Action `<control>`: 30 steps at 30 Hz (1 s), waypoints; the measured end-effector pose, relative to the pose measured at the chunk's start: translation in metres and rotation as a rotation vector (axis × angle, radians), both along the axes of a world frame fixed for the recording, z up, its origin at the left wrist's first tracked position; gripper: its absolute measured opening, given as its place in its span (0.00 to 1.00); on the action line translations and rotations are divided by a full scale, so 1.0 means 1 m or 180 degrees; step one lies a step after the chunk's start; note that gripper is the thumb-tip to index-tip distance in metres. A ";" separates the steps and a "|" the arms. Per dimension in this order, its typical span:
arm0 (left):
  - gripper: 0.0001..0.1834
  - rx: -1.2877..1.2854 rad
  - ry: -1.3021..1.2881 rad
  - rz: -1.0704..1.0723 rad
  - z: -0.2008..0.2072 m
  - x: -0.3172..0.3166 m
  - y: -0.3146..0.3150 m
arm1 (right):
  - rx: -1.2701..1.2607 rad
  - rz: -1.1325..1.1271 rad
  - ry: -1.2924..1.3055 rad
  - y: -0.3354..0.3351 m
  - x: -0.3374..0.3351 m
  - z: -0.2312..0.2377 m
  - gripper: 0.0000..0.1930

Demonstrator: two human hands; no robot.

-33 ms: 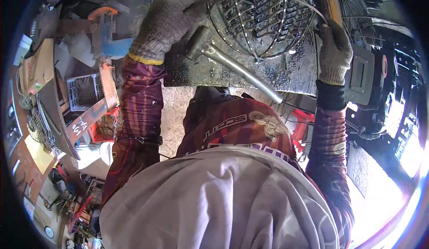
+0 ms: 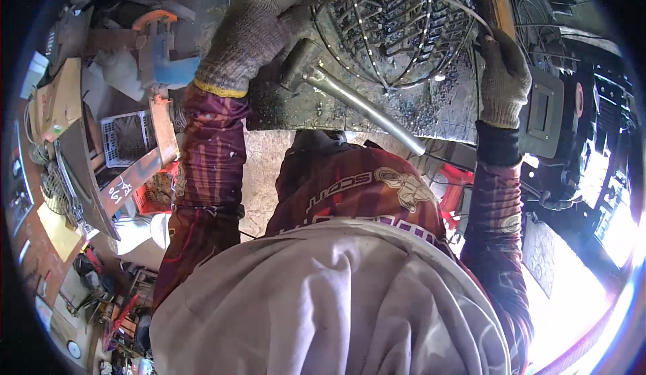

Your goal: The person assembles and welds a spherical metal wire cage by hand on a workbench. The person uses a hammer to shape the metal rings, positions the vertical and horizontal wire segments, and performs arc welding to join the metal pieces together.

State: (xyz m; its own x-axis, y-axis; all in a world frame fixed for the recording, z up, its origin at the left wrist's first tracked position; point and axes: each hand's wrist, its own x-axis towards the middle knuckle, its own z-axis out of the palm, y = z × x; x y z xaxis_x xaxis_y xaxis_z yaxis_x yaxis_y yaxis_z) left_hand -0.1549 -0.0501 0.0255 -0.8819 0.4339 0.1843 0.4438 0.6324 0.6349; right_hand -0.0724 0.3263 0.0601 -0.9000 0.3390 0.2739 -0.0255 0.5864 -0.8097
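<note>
While both gloved hands reach over the bench (image 2: 451,116), the wire frame (image 2: 385,87) lies between them in the head view, at the top of the scene: a round cage of curved ribs resting on the dark bench top over a thick cluster of short rods (image 2: 404,28).

The left hand (image 2: 259,35) is at the frame's left rim, palm down; its fingertips fade into the dark, so I cannot tell whether they pinch the wire or only rest beside it. The right hand (image 2: 505,79) is at the opposite rim, bent narrow, with a loop of wire running up to its thumb; how firmly it closes there I cannot tell. An orange-brown bar (image 2: 500,11) is just beyond its fingers.

The step in hand looks like steadying or shaping the frame; the next move would seem to call for even hold on both sides, so that the ribs stay round.

Counted: two hands, one frame, one bar and one hammer (image 2: 367,106), untouched, its head near the left wrist and its handle past the bench's near edge. Off to the left are two crates, one pale (image 2: 124,139), one orange-red (image 2: 155,198). The rods and ribs overlap too much to count.
</note>
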 end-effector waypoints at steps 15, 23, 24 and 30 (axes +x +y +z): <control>0.20 0.0120 0.0235 -0.0058 0.006 0.001 0.013 | -0.0584 0.0033 0.0029 -0.006 0.001 0.004 0.13; 0.20 -0.0142 -0.0103 -0.0240 0.008 -0.010 0.005 | -0.0661 0.0096 -0.0002 -0.011 -0.003 0.002 0.13; 0.20 -0.0126 0.0160 -0.0189 0.006 -0.008 0.005 | -0.0672 0.0093 0.0003 -0.013 -0.002 0.002 0.13; 0.18 -0.0150 0.0293 -0.0090 0.001 -0.003 0.009 | -0.0866 0.0148 -0.0058 -0.012 -0.001 -0.002 0.14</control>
State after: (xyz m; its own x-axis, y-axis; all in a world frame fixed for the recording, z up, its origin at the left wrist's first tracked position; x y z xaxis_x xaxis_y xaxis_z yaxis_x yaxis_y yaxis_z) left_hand -0.1581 -0.0412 0.0263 -0.8494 0.4685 0.2428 0.5171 0.6470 0.5604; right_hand -0.0734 0.3139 0.0579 -0.9203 0.3560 0.1620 -0.0314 0.3457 -0.9378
